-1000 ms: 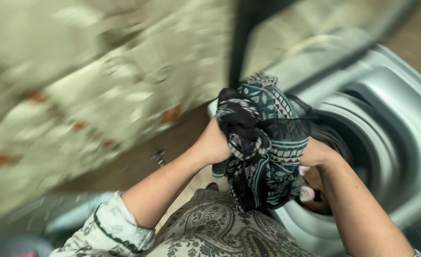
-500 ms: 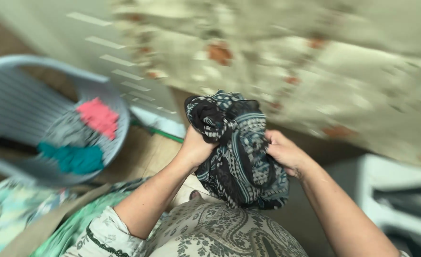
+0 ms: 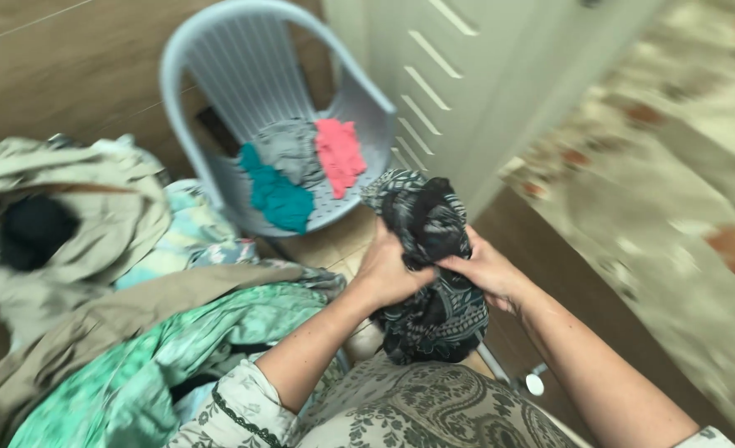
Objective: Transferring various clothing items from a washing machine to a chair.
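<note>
A bunched dark cloth with a teal, black and white pattern (image 3: 427,249) hangs in front of my body. My left hand (image 3: 390,270) grips its left side and my right hand (image 3: 488,274) grips its right side, both with fingers closed into the fabric. The lower part of the cloth droops below my hands onto my patterned top (image 3: 400,411). A pale blue plastic laundry basket (image 3: 218,75) lies tilted just beyond the cloth, with pink (image 3: 339,153), grey (image 3: 288,149) and teal (image 3: 274,192) clothes inside.
A heap of beige, green and light blue clothes (image 3: 110,290) fills the left side. A white louvred door (image 3: 459,75) stands behind the basket. A floral curtain or cloth (image 3: 674,191) is blurred at right. Wooden floor shows between them.
The view has swung left from a washing machine to the basket and clothes pile. Both hands keep hold of the patterned cloth, now drawn closer together around it.
</note>
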